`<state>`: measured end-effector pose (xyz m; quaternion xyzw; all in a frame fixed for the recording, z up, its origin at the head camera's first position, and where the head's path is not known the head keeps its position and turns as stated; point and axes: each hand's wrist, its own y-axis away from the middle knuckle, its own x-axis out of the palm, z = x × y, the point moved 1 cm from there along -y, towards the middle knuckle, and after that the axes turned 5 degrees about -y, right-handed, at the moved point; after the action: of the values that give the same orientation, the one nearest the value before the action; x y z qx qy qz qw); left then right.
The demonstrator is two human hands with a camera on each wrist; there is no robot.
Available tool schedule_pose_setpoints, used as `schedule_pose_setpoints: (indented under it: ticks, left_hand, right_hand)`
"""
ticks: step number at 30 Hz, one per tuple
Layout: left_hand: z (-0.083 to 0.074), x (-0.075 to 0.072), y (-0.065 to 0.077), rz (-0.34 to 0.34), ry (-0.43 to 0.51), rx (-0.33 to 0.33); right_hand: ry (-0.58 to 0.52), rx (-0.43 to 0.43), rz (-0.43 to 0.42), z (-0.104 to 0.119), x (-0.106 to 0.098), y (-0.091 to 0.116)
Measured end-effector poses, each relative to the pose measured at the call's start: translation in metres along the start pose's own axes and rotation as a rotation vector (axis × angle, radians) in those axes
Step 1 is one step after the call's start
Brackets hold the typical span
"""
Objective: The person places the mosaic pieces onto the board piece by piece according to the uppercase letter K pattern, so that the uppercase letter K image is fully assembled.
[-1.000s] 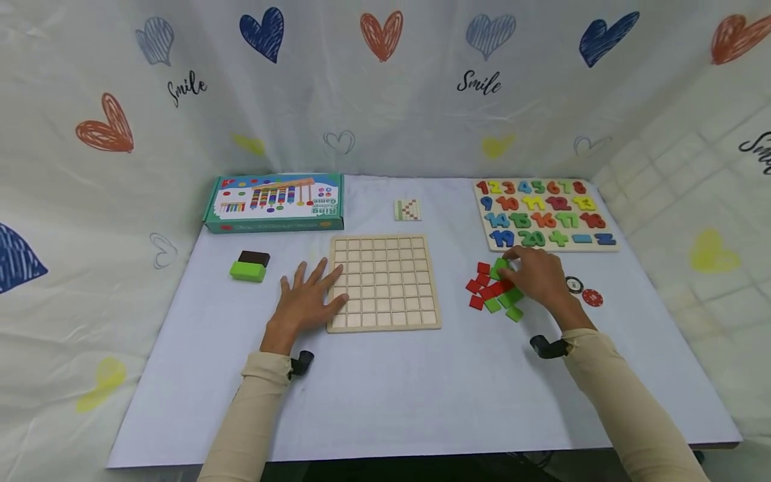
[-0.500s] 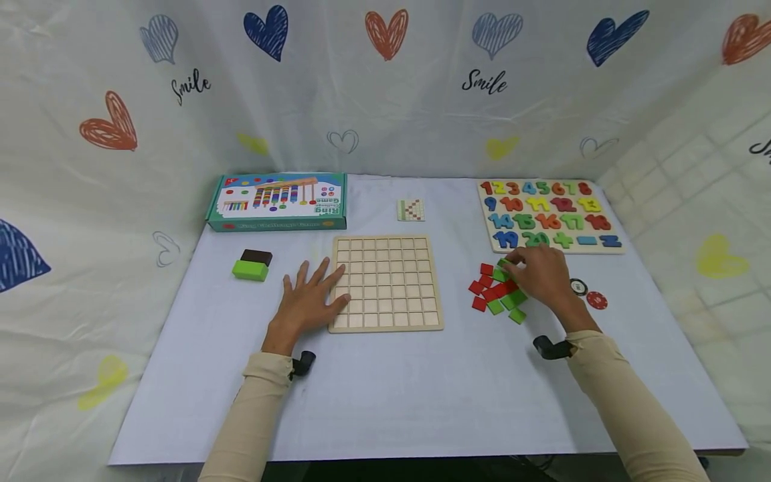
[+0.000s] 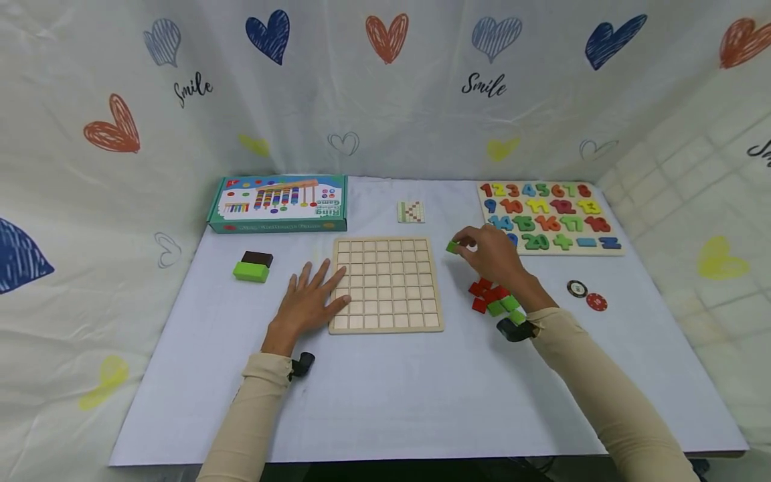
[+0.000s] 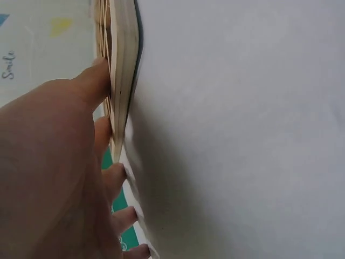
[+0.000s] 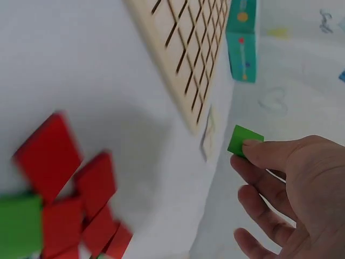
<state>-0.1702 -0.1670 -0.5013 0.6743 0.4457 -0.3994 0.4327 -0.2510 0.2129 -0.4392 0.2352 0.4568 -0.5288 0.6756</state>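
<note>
My right hand (image 3: pixel 490 254) pinches a green square tile (image 5: pixel 243 139) between thumb and forefinger, above the table to the right of the board. Below that hand lies a loose pile of red tiles (image 5: pixel 51 156) and green tiles (image 3: pixel 509 303), partly hidden by the wrist in the head view. My left hand (image 3: pixel 306 301) lies with spread, straight fingers at the left edge of the wooden grid board (image 3: pixel 386 329); thumb and forefinger rest on its rim, the other fingers on the white cloth. Bare squares fill the board's grid.
Behind the board lies a small pattern card (image 3: pixel 411 212). A green toy box (image 3: pixel 277 204) stands at the back left, a number puzzle (image 3: pixel 554 214) at the back right. Green and dark blocks (image 3: pixel 251 271) sit left, two round chips (image 3: pixel 596 302) right.
My right hand has lifted a green tile from the pile and moved up and left toward the board. The left hand has stayed in place.
</note>
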Motion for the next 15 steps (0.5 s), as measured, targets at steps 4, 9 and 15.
schedule_pose_setpoints:
  ticks: [4, 9, 15]
  left_hand:
    - [0.000, -0.001, 0.001, 0.001, 0.017, -0.001]
    - [0.000, -0.003, 0.001, 0.016, 0.027, 0.001]
    - [-0.003, -0.004, 0.001, 0.023, 0.035, 0.008]
  right_hand:
    - [-0.003, -0.064, 0.036, 0.027, 0.017, -0.020]
    - [-0.023, -0.124, 0.084, 0.055, 0.040, -0.047]
    - [-0.071, -0.124, 0.170, 0.078, 0.066, -0.074]
